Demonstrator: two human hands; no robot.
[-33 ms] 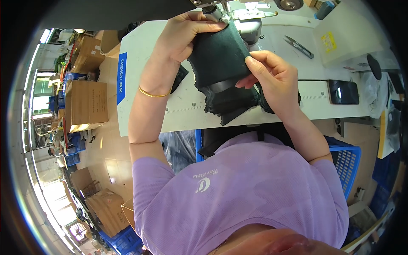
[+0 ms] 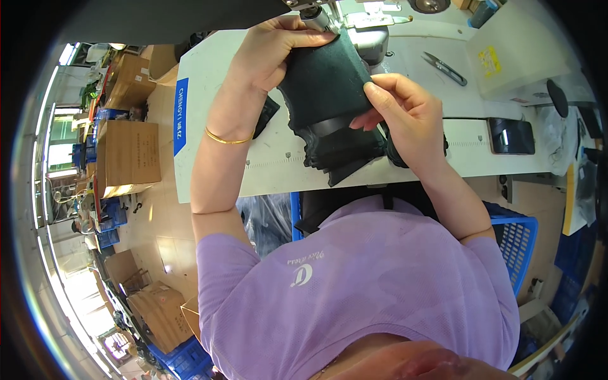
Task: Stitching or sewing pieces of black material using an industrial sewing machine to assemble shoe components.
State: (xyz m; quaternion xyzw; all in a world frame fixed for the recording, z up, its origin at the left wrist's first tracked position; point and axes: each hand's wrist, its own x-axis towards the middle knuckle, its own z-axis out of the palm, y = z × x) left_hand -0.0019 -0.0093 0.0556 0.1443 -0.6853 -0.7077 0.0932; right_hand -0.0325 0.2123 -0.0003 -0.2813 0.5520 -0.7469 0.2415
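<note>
A black fabric piece (image 2: 323, 79) spans the view's twelve o'clock, grasped by both hands — the left hand (image 2: 269, 54), at its ten o'clock, pinching the top edge beside a sewing machine (image 2: 315, 17), the right hand (image 2: 408, 114), at three, pinching its side. Similar black pieces (image 2: 345, 153) show toward six. On the white table (image 2: 218, 69), snips (image 2: 445, 68) lie at three o'clock, a dark phone (image 2: 512, 136) nearer four.
</note>
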